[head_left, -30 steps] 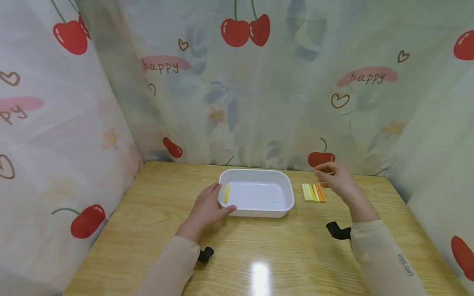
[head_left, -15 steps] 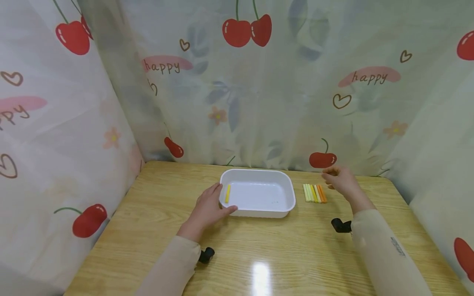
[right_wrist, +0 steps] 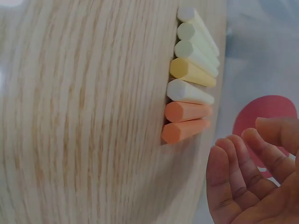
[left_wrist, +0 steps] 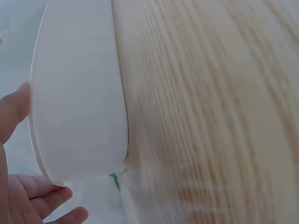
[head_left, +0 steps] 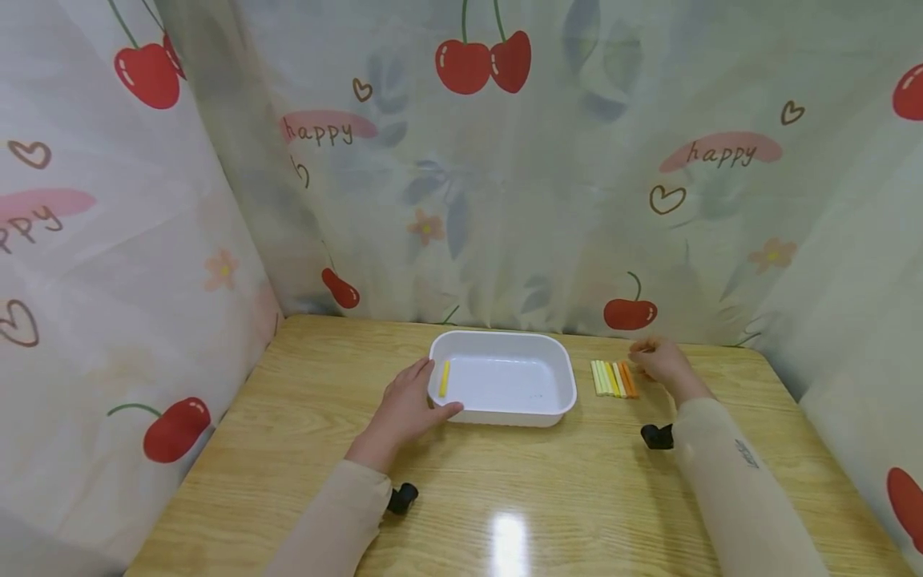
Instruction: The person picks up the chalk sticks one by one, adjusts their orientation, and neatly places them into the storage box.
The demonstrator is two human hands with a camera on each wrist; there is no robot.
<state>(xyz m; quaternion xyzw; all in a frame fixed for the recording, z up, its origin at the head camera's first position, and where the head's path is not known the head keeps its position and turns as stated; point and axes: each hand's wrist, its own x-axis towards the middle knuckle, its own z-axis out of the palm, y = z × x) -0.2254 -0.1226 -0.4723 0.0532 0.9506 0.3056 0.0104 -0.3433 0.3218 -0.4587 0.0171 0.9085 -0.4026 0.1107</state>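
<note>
A row of several chalk sticks [right_wrist: 191, 91], in pale green, yellow, white and orange, lies side by side on the table. My right hand [head_left: 663, 362] hovers just right of the orange end of the row. In the right wrist view its fingers [right_wrist: 218, 175] are loosely bent, with nothing between them and the thumb. Left of the row stands a white plastic tub [head_left: 505, 418]. My left hand [head_left: 413, 405] holds the tub at its near left corner, thumb on the front rim and fingers along the left side. One yellow chalk stick [head_left: 444, 378] lies inside, by the left wall.
The wooden table [head_left: 548, 489] extends toward me in front of the tub. A cherry-print curtain [head_left: 490, 200] hangs along the back edge and both sides. Small black camera mounts [head_left: 657, 437] stick out at the wrists.
My right hand has moved right and then lowered beside the orange chalk sticks. The left hand has kept its place on the tub, and the chalk sticks lie where they were.
</note>
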